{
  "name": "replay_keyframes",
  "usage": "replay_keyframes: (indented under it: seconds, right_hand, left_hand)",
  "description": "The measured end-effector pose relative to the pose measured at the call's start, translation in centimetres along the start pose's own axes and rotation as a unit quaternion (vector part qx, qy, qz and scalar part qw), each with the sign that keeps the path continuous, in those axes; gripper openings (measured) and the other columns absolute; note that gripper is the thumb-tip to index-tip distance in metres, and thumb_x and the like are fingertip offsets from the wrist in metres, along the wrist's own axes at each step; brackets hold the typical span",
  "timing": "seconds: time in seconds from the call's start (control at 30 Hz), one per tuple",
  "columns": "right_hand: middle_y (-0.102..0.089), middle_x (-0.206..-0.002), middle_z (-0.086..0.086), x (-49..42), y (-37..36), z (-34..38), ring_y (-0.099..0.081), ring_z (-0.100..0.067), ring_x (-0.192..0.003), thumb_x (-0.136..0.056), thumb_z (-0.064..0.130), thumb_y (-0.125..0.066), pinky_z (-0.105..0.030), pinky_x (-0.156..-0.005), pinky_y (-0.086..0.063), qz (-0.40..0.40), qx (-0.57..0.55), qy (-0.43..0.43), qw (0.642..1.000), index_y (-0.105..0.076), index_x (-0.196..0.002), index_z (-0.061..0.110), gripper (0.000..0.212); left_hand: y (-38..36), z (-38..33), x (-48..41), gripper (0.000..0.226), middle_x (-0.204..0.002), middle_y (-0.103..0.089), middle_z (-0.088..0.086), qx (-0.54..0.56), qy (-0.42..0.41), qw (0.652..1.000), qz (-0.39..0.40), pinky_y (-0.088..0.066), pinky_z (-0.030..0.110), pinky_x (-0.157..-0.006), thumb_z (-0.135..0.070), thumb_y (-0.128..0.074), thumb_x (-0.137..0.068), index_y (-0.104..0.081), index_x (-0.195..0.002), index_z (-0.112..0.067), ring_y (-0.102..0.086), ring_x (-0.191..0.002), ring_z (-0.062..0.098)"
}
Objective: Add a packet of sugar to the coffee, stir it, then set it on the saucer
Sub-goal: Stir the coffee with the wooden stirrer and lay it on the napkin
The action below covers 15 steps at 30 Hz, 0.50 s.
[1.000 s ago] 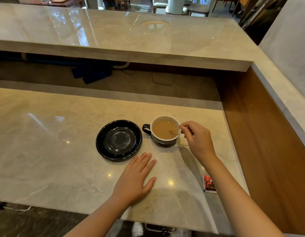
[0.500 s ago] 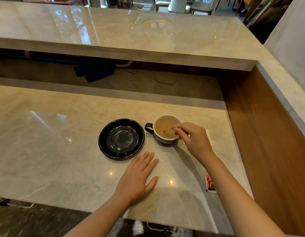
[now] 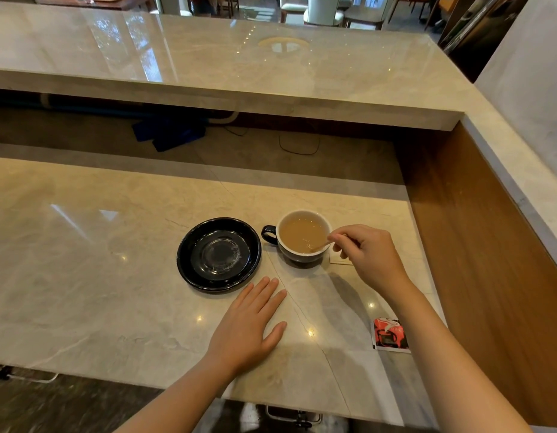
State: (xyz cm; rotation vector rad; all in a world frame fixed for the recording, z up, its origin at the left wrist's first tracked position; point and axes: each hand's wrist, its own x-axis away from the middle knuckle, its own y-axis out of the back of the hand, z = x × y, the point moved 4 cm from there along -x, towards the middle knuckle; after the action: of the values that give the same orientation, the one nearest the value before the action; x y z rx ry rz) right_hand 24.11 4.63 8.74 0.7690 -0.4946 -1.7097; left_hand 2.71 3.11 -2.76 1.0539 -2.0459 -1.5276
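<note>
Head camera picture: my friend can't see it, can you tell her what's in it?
A person's right hand stirs a cup of milky coffee with a thin wooden stick on a marble counter. An empty black saucer sits just left of the cup, the left hand rests flat, and a red packet lies nearby.

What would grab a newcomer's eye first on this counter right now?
Probably the cup of milky coffee near the middle of the marble counter, with the right hand dipping a thin wooden stirrer into it. Just left of the cup sits the empty black saucer, and the left hand lies flat on the counter in front of it. A red and white packet lies near the right forearm.
</note>
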Motion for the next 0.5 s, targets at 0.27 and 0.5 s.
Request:
replay_keyframes:
  seconds: [0.27,0.5]
  right_hand:
    - [-0.067,-0.079,-0.004,-0.6,-2.2,-0.3,-0.059,-0.014,-0.067,-0.089,0.008,-0.055,-0.023,-0.065,-0.051,-0.049,-0.071,-0.039,0.995,-0.070,-0.097,0.007,0.017]
    - [-0.067,-0.077,-0.007,-1.1,-1.5,-1.5,-0.060,-0.015,-0.065,-0.090,0.009,-0.053,-0.024,-0.062,-0.052,-0.096,-0.071,-0.061,0.991,-0.070,-0.096,0.006,0.018]
  left_hand:
    - [0.0,-0.1,0.0,0.056,-0.151,-0.016,-0.009,0.001,0.003,1.000,0.002,0.001,0.027,-0.112,-0.050,-0.037,-0.092,-0.029,-0.143,-0.029,-0.006,-0.140,0.006]
    - [0.0,0.0,0.1,0.056,-0.151,-0.018,-0.007,0.001,0.003,1.000,0.003,0.003,0.025,-0.112,-0.049,-0.038,-0.092,-0.029,-0.143,-0.029,-0.002,-0.139,0.004]
